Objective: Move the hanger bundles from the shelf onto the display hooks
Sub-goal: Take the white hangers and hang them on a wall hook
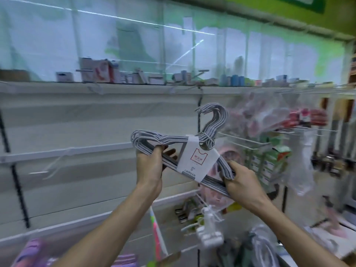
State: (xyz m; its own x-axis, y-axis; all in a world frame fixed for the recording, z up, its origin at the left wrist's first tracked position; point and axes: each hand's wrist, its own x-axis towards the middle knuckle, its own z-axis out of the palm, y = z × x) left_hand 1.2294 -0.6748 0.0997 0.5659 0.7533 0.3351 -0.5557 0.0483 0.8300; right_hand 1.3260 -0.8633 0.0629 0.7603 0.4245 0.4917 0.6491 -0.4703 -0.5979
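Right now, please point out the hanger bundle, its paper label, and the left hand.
hanger bundle (215,120), head view, on the hook tops.
paper label (197,159), head view, on its white front.
left hand (149,166), head view, on its back.

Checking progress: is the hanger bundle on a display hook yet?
No, the hanger bundle is held in mid-air by the left hand and right hand.
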